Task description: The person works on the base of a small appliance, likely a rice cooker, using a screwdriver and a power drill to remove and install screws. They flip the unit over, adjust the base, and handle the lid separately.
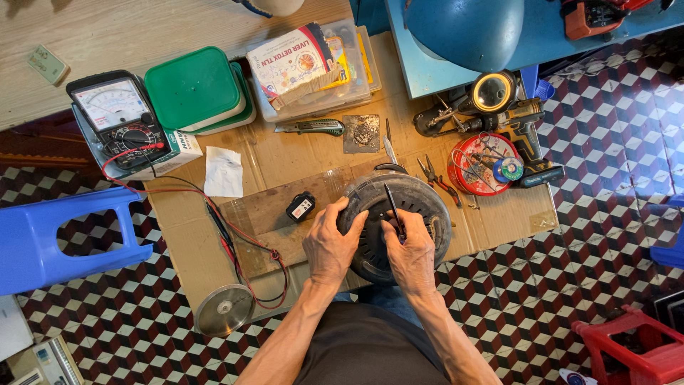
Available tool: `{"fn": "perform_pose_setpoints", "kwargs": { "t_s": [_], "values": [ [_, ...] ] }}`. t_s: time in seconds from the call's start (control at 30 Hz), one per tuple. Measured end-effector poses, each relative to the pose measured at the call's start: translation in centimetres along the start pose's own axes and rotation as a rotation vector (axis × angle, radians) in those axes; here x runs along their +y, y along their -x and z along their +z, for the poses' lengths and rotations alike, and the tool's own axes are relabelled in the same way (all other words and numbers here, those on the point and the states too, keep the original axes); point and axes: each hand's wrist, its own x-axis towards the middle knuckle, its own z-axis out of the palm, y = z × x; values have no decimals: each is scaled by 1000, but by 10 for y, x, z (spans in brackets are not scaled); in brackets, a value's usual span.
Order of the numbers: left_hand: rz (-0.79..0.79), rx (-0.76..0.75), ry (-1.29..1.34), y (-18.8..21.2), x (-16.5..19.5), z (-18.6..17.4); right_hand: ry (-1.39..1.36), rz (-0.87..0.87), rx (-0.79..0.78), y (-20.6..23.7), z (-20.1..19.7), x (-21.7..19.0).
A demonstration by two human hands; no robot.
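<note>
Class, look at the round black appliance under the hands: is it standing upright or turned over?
Turned over. The round black appliance shows its vented, slotted underside upward, steadied by the left hand while the right hand holds a thin tool on it.

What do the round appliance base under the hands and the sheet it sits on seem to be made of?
The round appliance base looks like dark moulded plastic, dull and ribbed with vent slots. The sheet beneath looks like brown corrugated cardboard, matte with creases. The left hand steadies the base; the right hand holds a thin dark tool, probably metal.
</note>
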Motion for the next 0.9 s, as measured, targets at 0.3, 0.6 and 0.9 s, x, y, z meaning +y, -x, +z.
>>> {"fn": "perform_pose_setpoints", "kwargs": {
  "t_s": [0.3,0.6,0.9],
  "values": [
    [-2,-8,1,0,0,-1,17,29,19,3,2,3],
    [-5,-7,14,-1,2,-5,-230,499,-147,10,-30,-15],
    [-33,-6,21,0,4,-4,-1187,415,-98,16,-119,-27]
  ]
}}
